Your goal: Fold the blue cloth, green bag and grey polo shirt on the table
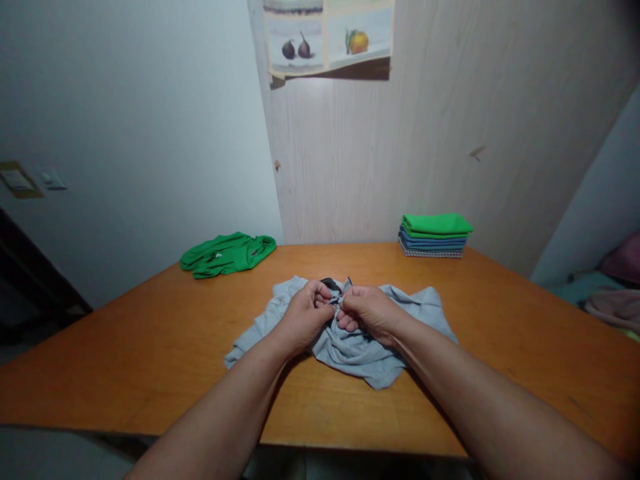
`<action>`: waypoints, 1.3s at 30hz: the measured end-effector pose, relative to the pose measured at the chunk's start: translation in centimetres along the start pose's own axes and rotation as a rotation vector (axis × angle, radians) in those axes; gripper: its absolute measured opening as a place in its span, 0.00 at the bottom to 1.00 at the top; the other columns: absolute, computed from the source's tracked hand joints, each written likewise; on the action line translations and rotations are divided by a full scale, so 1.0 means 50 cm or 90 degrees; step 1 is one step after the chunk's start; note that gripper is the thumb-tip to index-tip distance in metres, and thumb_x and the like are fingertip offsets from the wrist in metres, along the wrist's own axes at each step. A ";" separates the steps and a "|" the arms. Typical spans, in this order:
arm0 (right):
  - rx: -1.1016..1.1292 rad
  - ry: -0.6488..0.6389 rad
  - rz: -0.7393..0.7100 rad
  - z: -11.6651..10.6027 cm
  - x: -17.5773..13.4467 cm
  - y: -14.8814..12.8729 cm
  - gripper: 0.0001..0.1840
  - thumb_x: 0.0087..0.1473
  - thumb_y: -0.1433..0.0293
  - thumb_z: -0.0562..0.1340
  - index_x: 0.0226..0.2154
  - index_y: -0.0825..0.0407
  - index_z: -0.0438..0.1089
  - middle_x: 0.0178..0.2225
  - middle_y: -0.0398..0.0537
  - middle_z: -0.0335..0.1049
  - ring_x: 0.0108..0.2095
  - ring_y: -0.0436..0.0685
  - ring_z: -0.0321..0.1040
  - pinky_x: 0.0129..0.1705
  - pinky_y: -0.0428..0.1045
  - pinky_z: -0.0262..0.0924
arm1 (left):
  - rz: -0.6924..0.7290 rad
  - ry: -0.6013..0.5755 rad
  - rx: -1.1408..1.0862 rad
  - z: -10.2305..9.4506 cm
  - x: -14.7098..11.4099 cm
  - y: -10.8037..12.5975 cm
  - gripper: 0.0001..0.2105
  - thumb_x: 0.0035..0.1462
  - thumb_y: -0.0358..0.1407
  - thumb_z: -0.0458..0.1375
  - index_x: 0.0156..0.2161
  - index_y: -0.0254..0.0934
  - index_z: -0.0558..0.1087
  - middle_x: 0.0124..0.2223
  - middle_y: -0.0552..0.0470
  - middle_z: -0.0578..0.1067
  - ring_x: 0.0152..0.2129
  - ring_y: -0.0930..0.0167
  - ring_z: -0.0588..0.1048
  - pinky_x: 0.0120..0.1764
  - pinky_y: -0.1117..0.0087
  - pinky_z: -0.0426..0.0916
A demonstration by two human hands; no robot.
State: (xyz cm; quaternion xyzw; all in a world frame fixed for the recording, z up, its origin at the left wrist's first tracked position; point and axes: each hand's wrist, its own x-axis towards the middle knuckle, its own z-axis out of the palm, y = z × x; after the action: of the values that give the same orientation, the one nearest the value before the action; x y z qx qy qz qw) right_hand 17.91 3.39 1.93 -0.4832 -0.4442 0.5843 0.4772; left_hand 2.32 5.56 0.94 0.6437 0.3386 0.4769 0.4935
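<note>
Grey garment (345, 352), crumpled on worktop (150, 347); left hand (304, 311), right hand (374, 311): fingers (321, 289) pinched together on dark-trimmed edge (329, 285), apparently for fine control.

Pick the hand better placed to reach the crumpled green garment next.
Probably the left hand: it is nearer the green garment, which lies to its left. The right hand is farther off. Both hold the grey cloth.

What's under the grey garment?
The wooden table, visible around much of the grey garment. Whether anything else lies beneath is hidden by the cloth; the left hand and right hand cover part of its top.
</note>
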 end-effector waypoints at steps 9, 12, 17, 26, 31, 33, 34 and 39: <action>-0.036 0.002 -0.041 -0.001 0.006 0.006 0.04 0.46 0.76 0.60 0.23 0.52 0.65 0.18 0.41 0.72 0.16 0.46 0.67 0.15 0.38 0.57 | -0.042 -0.005 -0.043 0.000 0.001 0.003 0.11 0.45 0.29 0.62 0.36 0.38 0.68 0.27 0.59 0.69 0.24 0.75 0.68 0.29 0.74 0.58; -0.045 0.011 -0.059 -0.002 0.009 0.010 0.04 0.46 0.75 0.60 0.24 0.52 0.65 0.19 0.41 0.72 0.16 0.46 0.67 0.16 0.38 0.57 | -0.042 -0.004 -0.050 0.000 0.001 0.006 0.10 0.47 0.31 0.63 0.36 0.38 0.67 0.26 0.59 0.69 0.24 0.75 0.68 0.29 0.73 0.58; -0.043 0.005 -0.070 -0.002 0.014 0.019 0.04 0.45 0.76 0.61 0.24 0.52 0.66 0.20 0.42 0.73 0.18 0.47 0.69 0.18 0.39 0.60 | -0.047 0.007 -0.057 -0.003 0.002 0.005 0.11 0.47 0.30 0.63 0.35 0.38 0.66 0.26 0.60 0.70 0.23 0.75 0.68 0.29 0.74 0.58; -0.046 -0.017 -0.066 -0.005 0.015 0.024 0.03 0.44 0.75 0.61 0.25 0.52 0.66 0.20 0.42 0.73 0.18 0.48 0.70 0.19 0.40 0.61 | -0.062 0.000 -0.084 -0.004 0.000 0.007 0.12 0.43 0.27 0.61 0.35 0.38 0.66 0.27 0.59 0.70 0.23 0.75 0.68 0.30 0.74 0.59; -0.023 -0.035 -0.065 -0.007 0.012 0.019 0.02 0.44 0.73 0.62 0.26 0.52 0.67 0.21 0.42 0.73 0.17 0.47 0.68 0.17 0.40 0.58 | -0.078 -0.013 -0.110 -0.011 0.001 0.012 0.13 0.42 0.27 0.63 0.34 0.38 0.66 0.27 0.59 0.70 0.24 0.75 0.68 0.30 0.74 0.59; -0.006 -0.052 -0.066 -0.010 0.013 0.019 0.03 0.44 0.72 0.62 0.27 0.52 0.67 0.21 0.41 0.73 0.16 0.46 0.67 0.16 0.39 0.55 | -0.090 -0.025 -0.131 -0.013 0.000 0.014 0.13 0.43 0.28 0.63 0.35 0.38 0.66 0.27 0.59 0.70 0.24 0.75 0.68 0.30 0.74 0.59; 0.002 -0.063 -0.065 -0.011 0.013 0.018 0.03 0.45 0.71 0.62 0.27 0.53 0.67 0.21 0.40 0.72 0.16 0.46 0.66 0.15 0.39 0.53 | -0.097 -0.031 -0.144 -0.013 -0.001 0.016 0.13 0.43 0.29 0.64 0.36 0.38 0.66 0.27 0.59 0.70 0.24 0.75 0.68 0.30 0.74 0.60; 0.003 -0.068 -0.056 -0.011 0.012 0.014 0.05 0.45 0.69 0.62 0.26 0.53 0.67 0.19 0.38 0.69 0.14 0.43 0.60 0.14 0.39 0.48 | -0.117 -0.024 -0.183 -0.010 -0.003 0.021 0.14 0.44 0.29 0.64 0.37 0.38 0.67 0.27 0.60 0.70 0.23 0.76 0.67 0.30 0.74 0.59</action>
State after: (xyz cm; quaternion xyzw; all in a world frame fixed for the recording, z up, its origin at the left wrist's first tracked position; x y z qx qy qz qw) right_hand 18.34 3.89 1.09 -0.4298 -0.4885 0.5889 0.4794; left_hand 1.75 5.27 1.96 0.5417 0.3149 0.4609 0.6285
